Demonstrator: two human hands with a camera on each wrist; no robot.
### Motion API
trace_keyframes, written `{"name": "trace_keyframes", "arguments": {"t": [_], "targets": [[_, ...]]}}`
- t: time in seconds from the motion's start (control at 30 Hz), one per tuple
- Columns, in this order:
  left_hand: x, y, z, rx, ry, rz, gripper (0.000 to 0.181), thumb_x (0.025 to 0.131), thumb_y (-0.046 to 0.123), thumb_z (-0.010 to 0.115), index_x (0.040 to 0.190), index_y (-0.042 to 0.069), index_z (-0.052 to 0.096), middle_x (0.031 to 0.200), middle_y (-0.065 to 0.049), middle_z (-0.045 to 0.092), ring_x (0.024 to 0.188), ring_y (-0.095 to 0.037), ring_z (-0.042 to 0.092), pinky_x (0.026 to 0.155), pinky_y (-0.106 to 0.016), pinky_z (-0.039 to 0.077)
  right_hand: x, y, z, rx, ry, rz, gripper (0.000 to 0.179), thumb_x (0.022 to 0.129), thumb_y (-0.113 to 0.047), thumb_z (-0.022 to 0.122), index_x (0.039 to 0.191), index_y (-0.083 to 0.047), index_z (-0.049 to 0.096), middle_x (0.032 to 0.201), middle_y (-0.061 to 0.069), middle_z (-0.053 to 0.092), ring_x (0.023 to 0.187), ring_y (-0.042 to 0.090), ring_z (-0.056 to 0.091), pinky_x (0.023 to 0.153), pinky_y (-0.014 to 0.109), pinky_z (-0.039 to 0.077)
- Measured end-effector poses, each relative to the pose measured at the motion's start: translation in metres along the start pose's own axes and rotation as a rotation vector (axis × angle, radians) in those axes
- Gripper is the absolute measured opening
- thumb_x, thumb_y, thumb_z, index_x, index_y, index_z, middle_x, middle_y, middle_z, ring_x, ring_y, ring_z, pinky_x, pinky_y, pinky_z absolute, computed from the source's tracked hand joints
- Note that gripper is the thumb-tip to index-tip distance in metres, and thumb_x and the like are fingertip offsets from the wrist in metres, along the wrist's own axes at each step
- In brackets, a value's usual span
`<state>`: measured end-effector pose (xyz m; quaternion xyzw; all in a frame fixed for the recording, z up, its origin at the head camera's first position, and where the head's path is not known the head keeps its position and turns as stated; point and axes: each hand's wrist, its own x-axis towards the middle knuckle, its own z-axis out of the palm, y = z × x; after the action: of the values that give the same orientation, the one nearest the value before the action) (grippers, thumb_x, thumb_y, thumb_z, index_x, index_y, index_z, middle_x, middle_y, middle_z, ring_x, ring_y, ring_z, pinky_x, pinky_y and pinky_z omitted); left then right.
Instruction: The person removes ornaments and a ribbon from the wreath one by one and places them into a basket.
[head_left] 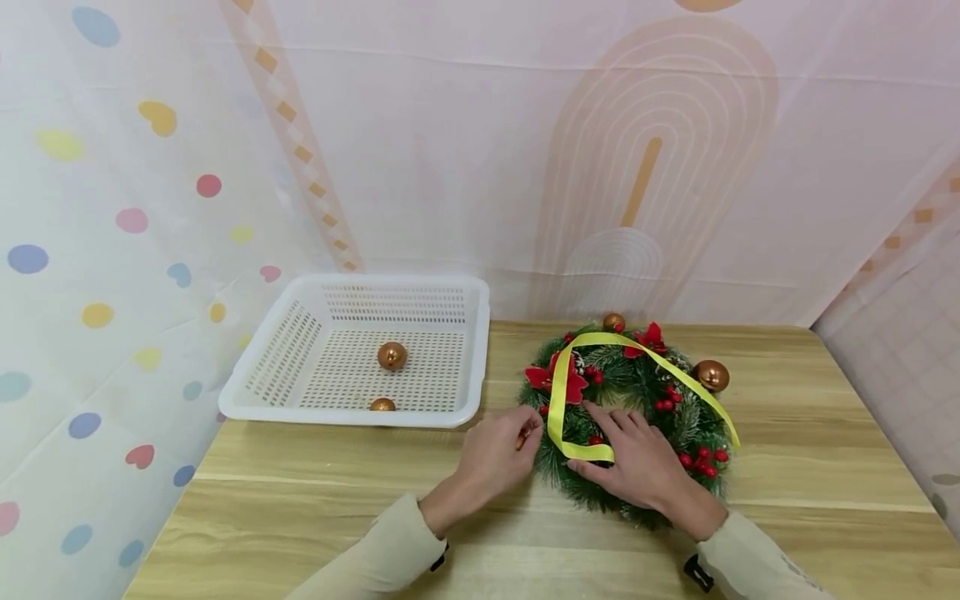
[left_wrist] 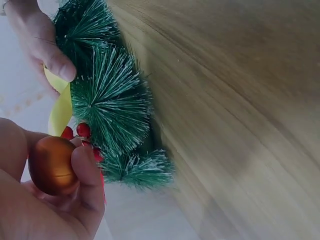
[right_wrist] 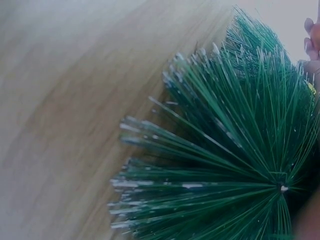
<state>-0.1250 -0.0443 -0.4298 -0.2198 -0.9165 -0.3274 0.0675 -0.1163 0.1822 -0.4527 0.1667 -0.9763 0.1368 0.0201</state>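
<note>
A green Christmas wreath [head_left: 682,425] with red flowers, red berries and snowy-tipped needles lies on the table. My left hand [head_left: 495,454] is at the wreath's left edge. It pinches a copper bauble [left_wrist: 52,165] between thumb and fingers, close to red berries [left_wrist: 83,130]. My right hand [head_left: 641,458] rests on the front of the wreath, fingers extended toward its middle and thumb at the end of a yellow ribbon [head_left: 558,408]. That ribbon loops loosely over the wreath. In the right wrist view, green needles [right_wrist: 225,175] fill much of the picture.
To the left stands a white perforated basket [head_left: 480,350] with two copper baubles [head_left: 392,356] inside. One more bauble [head_left: 711,376] sits at the wreath's right edge and another [head_left: 613,322] at its back. A patterned cloth [head_left: 450,167] hangs behind the wooden table [head_left: 300,500].
</note>
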Motion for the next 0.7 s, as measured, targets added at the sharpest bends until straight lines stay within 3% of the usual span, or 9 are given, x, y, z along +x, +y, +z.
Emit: {"name": "trace_keyframes", "arguments": {"t": [0.23,0.5,0.7], "targets": [[0.0042,0.008,0.0062,-0.009,-0.042,0.073,0.006,0.094,0.014,0.064,0.093,0.014,0.071,0.076,0.006,0.065,0.058,0.001,0.048,0.051,-0.014,0.039,-0.0001,0.0001,0.0003,0.008,-0.003,0.001,0.088,0.084,-0.074,0.057,0.15,-0.018,0.044,0.131,0.015,0.059,0.116,0.038,0.056,0.079,0.055,0.051],[-0.0002,0.0023,0.0103,0.064,-0.104,0.142,0.005,0.092,0.014,0.068,0.091,0.014,0.073,0.073,0.007,0.064,0.056,0.001,0.044,0.049,-0.013,0.034,-0.0005,0.0008,0.0006,0.01,-0.004,0.002,0.087,0.084,-0.073,0.058,0.15,-0.019,0.043,0.132,0.015,0.059,0.117,0.039,0.055,0.081,0.057,0.05],[-0.0031,-0.0016,0.0063,0.031,-0.116,0.116,0.008,0.094,0.016,0.066,0.093,0.015,0.073,0.079,0.006,0.067,0.06,0.001,0.048,0.053,-0.014,0.038,-0.0005,0.0009,0.0011,0.005,0.014,-0.008,0.087,0.084,-0.073,0.058,0.15,-0.019,0.044,0.13,0.015,0.06,0.116,0.037,0.056,0.079,0.055,0.051]]}}
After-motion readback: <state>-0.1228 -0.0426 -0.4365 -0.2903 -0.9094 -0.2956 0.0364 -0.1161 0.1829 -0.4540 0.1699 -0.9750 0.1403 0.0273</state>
